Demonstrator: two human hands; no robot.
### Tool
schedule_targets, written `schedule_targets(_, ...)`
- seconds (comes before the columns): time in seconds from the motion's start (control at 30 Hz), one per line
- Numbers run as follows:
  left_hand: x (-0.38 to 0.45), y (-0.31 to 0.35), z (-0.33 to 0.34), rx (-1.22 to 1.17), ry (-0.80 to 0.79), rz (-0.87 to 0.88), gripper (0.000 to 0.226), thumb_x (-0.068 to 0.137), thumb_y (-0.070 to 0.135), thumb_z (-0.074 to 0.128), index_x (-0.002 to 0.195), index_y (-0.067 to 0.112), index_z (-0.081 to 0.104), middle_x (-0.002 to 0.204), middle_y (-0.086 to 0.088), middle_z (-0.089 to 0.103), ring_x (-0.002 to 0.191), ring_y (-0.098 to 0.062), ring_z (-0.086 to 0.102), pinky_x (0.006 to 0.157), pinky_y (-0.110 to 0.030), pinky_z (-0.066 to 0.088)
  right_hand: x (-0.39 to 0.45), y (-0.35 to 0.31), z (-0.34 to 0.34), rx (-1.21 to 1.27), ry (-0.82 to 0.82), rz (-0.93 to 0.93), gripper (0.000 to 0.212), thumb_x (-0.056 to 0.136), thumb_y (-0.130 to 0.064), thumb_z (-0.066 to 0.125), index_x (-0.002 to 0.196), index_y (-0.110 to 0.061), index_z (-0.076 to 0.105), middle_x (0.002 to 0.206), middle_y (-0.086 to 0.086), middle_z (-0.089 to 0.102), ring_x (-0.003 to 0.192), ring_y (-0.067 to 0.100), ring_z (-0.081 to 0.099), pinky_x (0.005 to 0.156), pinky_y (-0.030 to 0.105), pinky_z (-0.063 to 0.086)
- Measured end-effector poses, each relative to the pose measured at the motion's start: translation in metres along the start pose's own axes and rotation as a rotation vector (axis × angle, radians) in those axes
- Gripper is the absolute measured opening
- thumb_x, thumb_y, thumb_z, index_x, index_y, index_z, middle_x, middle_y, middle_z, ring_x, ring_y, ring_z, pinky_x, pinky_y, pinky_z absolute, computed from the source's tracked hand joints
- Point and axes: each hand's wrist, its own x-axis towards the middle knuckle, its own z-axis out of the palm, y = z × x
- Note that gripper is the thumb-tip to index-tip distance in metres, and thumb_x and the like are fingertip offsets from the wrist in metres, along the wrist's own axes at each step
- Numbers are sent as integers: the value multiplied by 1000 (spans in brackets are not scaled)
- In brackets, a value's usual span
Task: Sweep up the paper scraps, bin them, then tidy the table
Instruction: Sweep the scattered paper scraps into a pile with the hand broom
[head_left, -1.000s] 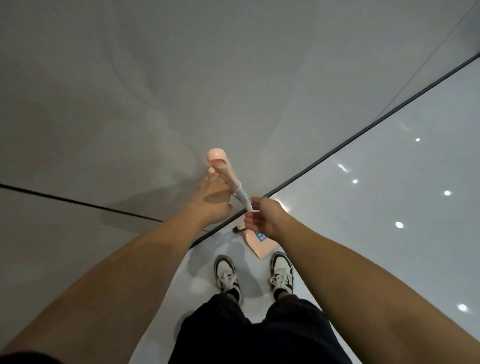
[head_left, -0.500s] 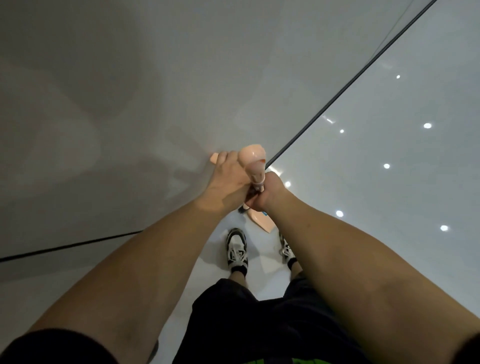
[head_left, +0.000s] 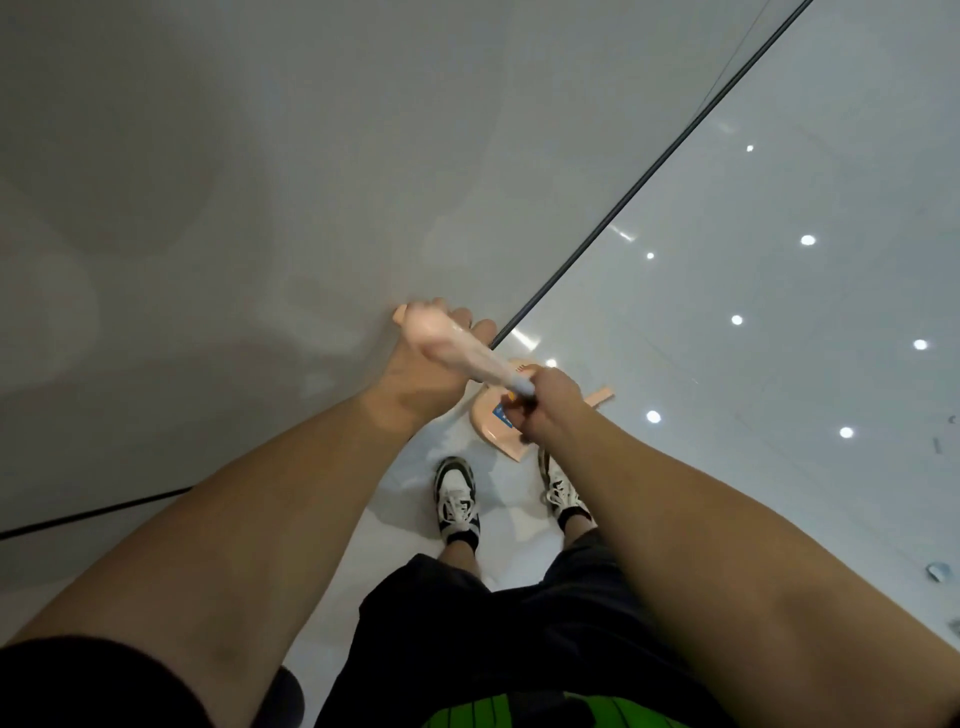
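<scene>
Two hands on one long-handled cleaning set, seen from above.

Item: pink dustpan (head_left: 497, 423), standing on the floor just ahead of the shoes (head_left: 457, 499), with a blue label on it. Its pale pink handle (head_left: 467, 351) rises toward the camera, blurred.

Hold: left hand (head_left: 423, 364) curled round the upper part of the handle near its rounded end; right hand (head_left: 550, 402) gripping lower down, fingers wrapped. Whether a second stick, a broom's, is bundled in the same grip cannot be told.

Handling, as judged: light moulded plastic, stiff, smooth and likely a little slippery; pan mouth thin and liable to flex or scrape. Best taken as now, one hand high, one low, for steering.

Scraps: small pale bits (head_left: 937, 571) lie on the floor at far right, well apart from the pan.

Edges: grey wall (head_left: 260, 182) close on the left, meeting the floor along a dark strip (head_left: 649, 171).

Room: glossy white floor (head_left: 779, 364) opens to the right; none to the left.
</scene>
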Motion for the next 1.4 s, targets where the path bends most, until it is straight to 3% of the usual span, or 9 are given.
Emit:
schedule_targets(0.1, 5, 0, 6, 163, 135, 43, 35, 80, 53, 64, 91, 24, 49, 85, 0, 54, 84, -26, 47, 78, -39, 28, 4, 3, -46, -140, 23, -59, 18, 97, 2, 34, 102, -5, 50, 86, 13, 53, 80, 29, 59, 59, 38, 56)
schedule_targets(0.23, 6, 3, 3, 150, 106, 17, 39, 79, 50, 67, 99, 23, 49, 96, -3, 59, 93, -28, 50, 83, -42, 32, 5, 3, -73, -159, 66, -109, 41, 92, 5, 40, 131, -6, 44, 91, 12, 43, 65, 27, 45, 52, 39, 44)
schedule_targets(0.47, 8, 15, -34, 90, -35, 16, 71, 73, 75, 53, 121, 23, 46, 122, -7, 56, 114, -32, 51, 90, -46, 35, -34, -17, -76, -178, 63, -202, 24, 94, 5, 44, 115, -6, 44, 83, 14, 45, 67, 25, 49, 57, 37, 44)
schedule_targets(0.67, 30, 60, -85, 99, -12, 216, 70, 81, 69, 48, 133, 24, 42, 131, -7, 51, 122, -31, 43, 95, -49, 34, -73, -30, -103, -10, 9, -271, 26, 94, 5, 46, 120, 1, 44, 90, 16, 44, 52, 22, 46, 54, 38, 53)
schedule_targets(0.73, 34, 88, -92, 109, -8, 299, 69, 83, 68, 47, 135, 23, 41, 132, -7, 50, 122, -31, 43, 95, -49, 35, -87, -30, -122, 52, 14, -287, 21, 95, 3, 46, 116, 1, 47, 78, 16, 45, 53, 20, 44, 48, 33, 56)
schedule_targets(0.9, 37, 166, -105, 129, 2, 527, 68, 87, 64, 48, 140, 23, 38, 135, -7, 49, 124, -31, 43, 95, -47, 37, -110, -29, -184, 236, 72, -354, 6, 94, 2, 50, 100, 3, 52, 64, 14, 46, 55, 21, 47, 85, 43, 57)
schedule_targets(0.97, 35, 200, -109, 77, -38, 594, 68, 87, 62, 50, 141, 23, 37, 135, -7, 49, 125, -30, 43, 96, -45, 40, -115, -27, -216, 292, 81, -364, 7, 93, 2, 53, 99, 5, 55, 64, 15, 50, 55, 22, 50, 91, 44, 56)
schedule_targets(1.23, 66, 340, -114, 62, -167, 754, 69, 89, 53, 54, 146, 21, 33, 142, -9, 44, 129, -31, 41, 102, -44, 41, -90, -44, -336, 453, 200, -370, 10, 86, 3, 62, 94, 9, 59, 73, 18, 55, 53, 25, 54, 50, 34, 58)
schedule_targets(1.4, 105, 426, -113, 117, -238, 729, 68, 90, 50, 54, 148, 21, 31, 144, -9, 41, 131, -29, 39, 104, -43, 39, -59, -103, -411, 510, 194, -367, 32, 83, 5, 65, 112, 10, 56, 97, 21, 51, 65, 29, 54, 47, 31, 56)
